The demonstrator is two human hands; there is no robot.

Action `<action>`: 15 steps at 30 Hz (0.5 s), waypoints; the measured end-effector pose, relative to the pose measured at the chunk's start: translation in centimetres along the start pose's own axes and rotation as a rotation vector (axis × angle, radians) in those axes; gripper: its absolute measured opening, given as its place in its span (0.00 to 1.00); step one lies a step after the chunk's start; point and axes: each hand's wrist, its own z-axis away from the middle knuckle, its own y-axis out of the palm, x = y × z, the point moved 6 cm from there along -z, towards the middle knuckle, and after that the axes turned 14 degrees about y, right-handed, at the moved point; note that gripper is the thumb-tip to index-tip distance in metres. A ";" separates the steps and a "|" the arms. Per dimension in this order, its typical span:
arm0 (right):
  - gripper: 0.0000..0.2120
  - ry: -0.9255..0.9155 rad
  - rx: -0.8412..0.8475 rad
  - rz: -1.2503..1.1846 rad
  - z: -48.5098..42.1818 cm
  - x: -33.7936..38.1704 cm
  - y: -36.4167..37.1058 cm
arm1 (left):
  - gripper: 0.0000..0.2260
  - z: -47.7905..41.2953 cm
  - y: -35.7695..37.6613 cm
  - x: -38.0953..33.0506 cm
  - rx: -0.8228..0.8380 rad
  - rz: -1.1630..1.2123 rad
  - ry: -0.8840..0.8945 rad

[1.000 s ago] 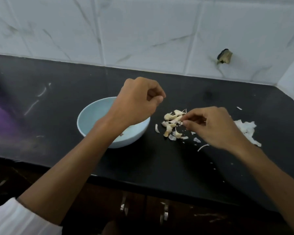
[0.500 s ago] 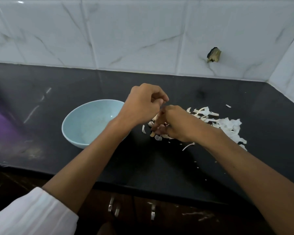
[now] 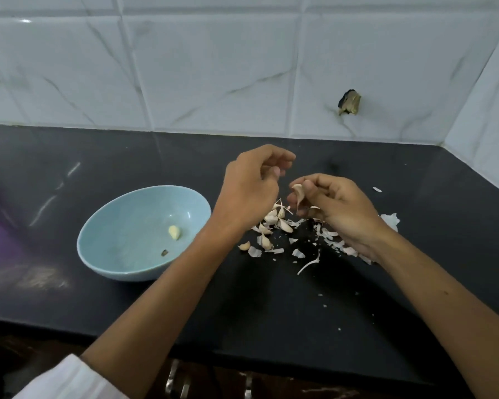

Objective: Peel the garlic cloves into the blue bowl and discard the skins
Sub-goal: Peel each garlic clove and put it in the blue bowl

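A blue bowl (image 3: pixel 118 263) sits on the black counter at the left and holds one peeled garlic clove (image 3: pixel 174 232) and a small dark scrap. Right of it lies a pile of unpeeled garlic cloves (image 3: pixel 274 220). My right hand (image 3: pixel 337 211) hovers above that pile and pinches one unpeeled clove (image 3: pixel 298 192) between thumb and fingers. My left hand (image 3: pixel 251 185) hangs just left of it, fingers loosely curled around nothing I can see, a small gap from the held clove.
Loose white garlic skins (image 3: pixel 333 240) are scattered under and right of my right hand. The black counter (image 3: pixel 271 306) ends at a front edge with cabinet handles below. White tiled walls close the back and right side, with a chipped hole (image 3: pixel 349 102).
My right hand picked one clove from the pile and lifted it. My left hand moved from over the bowl to beside it; the two hands then drew slightly apart.
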 end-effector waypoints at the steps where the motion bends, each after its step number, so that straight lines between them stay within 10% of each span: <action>1: 0.11 0.009 -0.009 -0.067 -0.1 -0.2 -0.4 | 0.16 0.1 0.8 0.0 -0.020 0.037 -0.014; 15: 0.11 0.022 -0.213 -0.303 -0.2 -0.5 -4.2 | 0.07 -0.7 6.8 3.1 -0.089 0.512 -0.123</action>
